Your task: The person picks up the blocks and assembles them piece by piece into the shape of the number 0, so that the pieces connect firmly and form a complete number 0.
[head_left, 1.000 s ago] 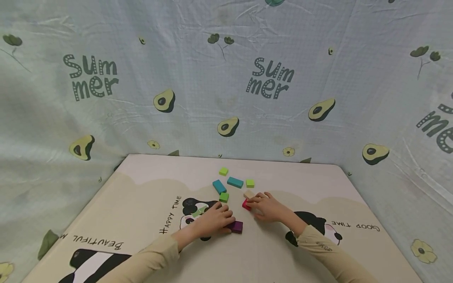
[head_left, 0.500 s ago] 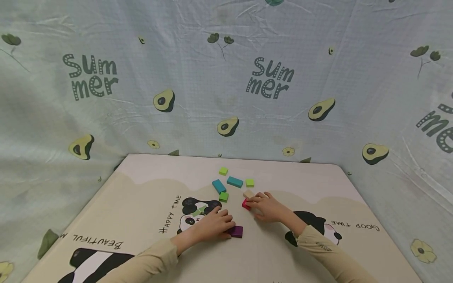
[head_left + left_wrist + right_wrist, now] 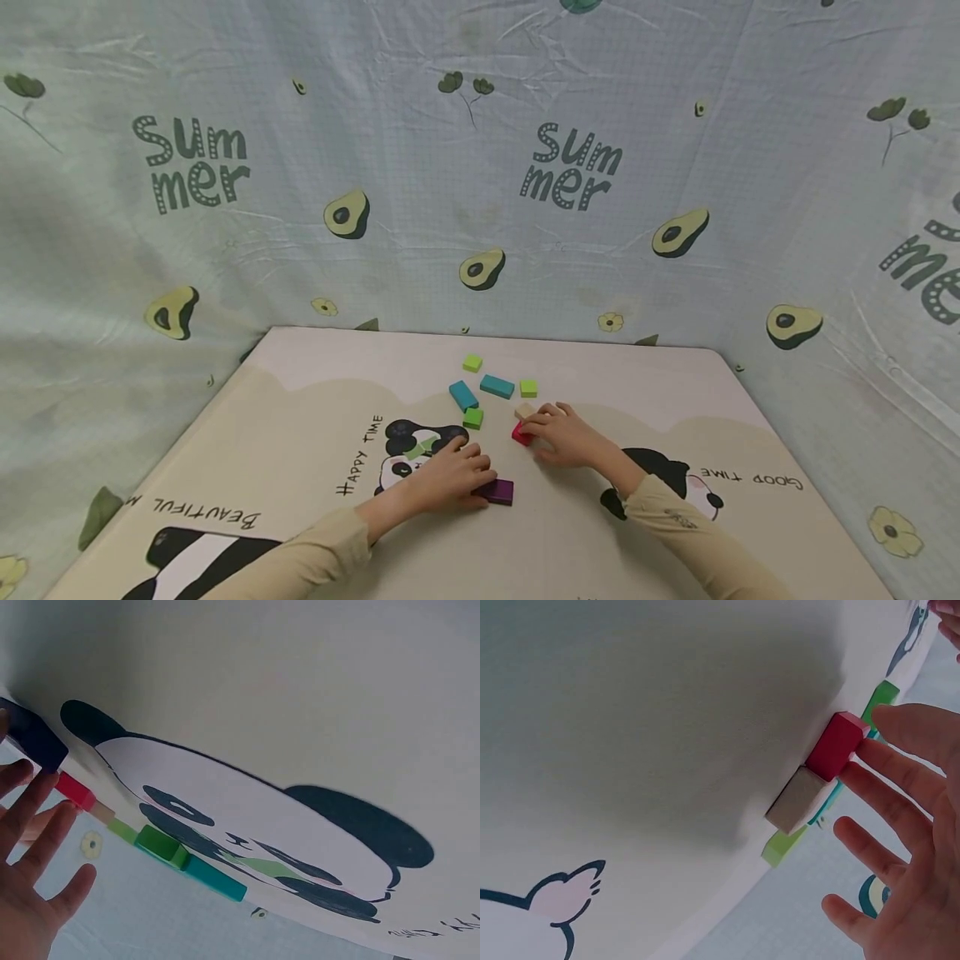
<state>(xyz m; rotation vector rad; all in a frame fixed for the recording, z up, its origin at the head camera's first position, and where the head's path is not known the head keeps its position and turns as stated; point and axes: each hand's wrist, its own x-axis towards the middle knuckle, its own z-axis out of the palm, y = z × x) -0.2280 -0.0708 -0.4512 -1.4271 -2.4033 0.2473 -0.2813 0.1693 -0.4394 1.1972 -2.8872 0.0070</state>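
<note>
My left hand (image 3: 453, 477) pinches the left end of a dark purple block (image 3: 504, 492) between thumb and fingers, low over the panda-printed tabletop. The same block (image 3: 39, 741) looks nearly black at the left edge of the left wrist view. Fingertips of my right hand (image 3: 564, 437) touch a red block (image 3: 519, 434), with the fingers fairly straight and the thumb off to its near side. Just behind the red block lies a pale wooden block (image 3: 799, 799), partly covered by the right fingers in the head view.
Beyond the hands lie two teal blocks (image 3: 497, 386), a green block (image 3: 472, 418) and two lime blocks (image 3: 528, 388). A patterned cloth (image 3: 405, 275) hangs behind and beside the table (image 3: 315, 358).
Over the last second the left hand has drawn the purple block slightly toward the body, then kept it nearly still. The right hand and the red block have hardly moved.
</note>
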